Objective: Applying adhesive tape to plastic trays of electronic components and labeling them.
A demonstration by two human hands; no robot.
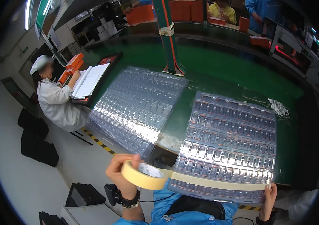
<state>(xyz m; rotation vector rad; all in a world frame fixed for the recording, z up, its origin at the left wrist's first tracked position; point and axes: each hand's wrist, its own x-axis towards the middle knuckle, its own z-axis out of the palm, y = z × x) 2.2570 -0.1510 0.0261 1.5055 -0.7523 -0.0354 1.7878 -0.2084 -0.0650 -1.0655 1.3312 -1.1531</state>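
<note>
My left hand [120, 170] is closed around a roll of pale yellow masking tape [144, 180], held off the left edge of the near plastic tray [229, 140]. From the roll a tape strip [219, 182] runs across the tray's lower rows to its right edge. There my right hand [269, 197] grips the tray's edge at the strip's end, thumb on top; its other fingers are partly hidden. The clear tray has many small pockets holding dark pieces with orange edges. It lies on the green table, its near side over the front edge.
Left of it lies another clear pocketed tray stack [137, 108]. A green post [167, 41] rises from the green table [219, 71]. White scraps [278, 107] lie at right. A person in white [58, 95] sits at left by an open notebook [91, 79]. Other people work across the table.
</note>
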